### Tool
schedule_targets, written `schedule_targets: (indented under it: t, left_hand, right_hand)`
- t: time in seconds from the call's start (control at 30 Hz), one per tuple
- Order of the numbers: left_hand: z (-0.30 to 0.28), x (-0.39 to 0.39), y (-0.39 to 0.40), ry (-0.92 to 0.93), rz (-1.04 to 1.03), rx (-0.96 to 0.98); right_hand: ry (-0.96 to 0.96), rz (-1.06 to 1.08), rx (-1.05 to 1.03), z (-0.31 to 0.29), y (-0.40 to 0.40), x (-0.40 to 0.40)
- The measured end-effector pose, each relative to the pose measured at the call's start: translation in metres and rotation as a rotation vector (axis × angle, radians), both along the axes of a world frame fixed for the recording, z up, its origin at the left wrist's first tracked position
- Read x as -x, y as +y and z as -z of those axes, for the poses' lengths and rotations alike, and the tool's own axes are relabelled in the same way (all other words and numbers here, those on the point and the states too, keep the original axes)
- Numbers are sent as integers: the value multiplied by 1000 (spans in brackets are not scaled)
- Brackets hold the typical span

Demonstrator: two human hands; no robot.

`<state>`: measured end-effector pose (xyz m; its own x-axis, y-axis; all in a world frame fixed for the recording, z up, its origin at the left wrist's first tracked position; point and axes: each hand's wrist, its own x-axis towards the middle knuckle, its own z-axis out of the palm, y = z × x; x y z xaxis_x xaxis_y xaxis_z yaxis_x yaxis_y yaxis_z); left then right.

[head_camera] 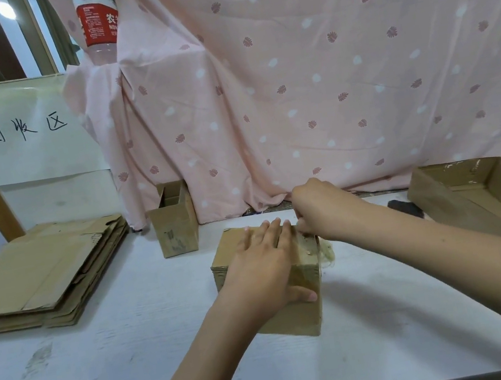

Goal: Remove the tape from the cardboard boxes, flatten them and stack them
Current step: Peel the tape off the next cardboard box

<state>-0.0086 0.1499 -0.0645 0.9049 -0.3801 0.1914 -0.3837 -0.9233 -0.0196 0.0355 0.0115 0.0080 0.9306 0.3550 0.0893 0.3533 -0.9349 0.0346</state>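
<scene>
A small closed cardboard box (298,318) stands in the middle of the white table. My left hand (265,264) lies flat on its top, fingers spread, thumb over the right side. My right hand (323,210) is at the box's far right top edge, its fingers pinched on a strip of clear tape (310,244) partly lifted off the box. A crumpled length of that tape (327,251) hangs off the right side. A stack of flattened boxes (39,274) lies at the left.
An open small cardboard box (176,229) stands behind the stack's right end. A large open cardboard box (464,195) holding peeled tape sits at the right, a dark object (408,207) beside it. A pink patterned cloth (290,82) hangs behind; a handwritten sign (27,128) leans at the left.
</scene>
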Motion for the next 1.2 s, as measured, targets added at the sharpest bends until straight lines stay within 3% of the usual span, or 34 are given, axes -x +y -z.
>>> schedule_targets:
  t: [0.17, 0.47, 0.63, 0.9, 1.2]
  left_hand:
    - [3, 5, 1, -6, -14, 8]
    - [2, 4, 0, -9, -14, -10]
    - [4, 3, 0, -15, -21, -4]
    - [5, 4, 1, -15, -42, -3]
    - [3, 1, 2, -5, -81, 8]
  right_hand:
    - [226, -3, -154, -11, -9, -10]
    - [307, 11, -243, -19, -17, -10]
    - [252, 78, -252, -11, -7, -9]
    - [421, 264, -734, -2, -24, -16]
    - [455, 265, -1052, 33, -70, 5]
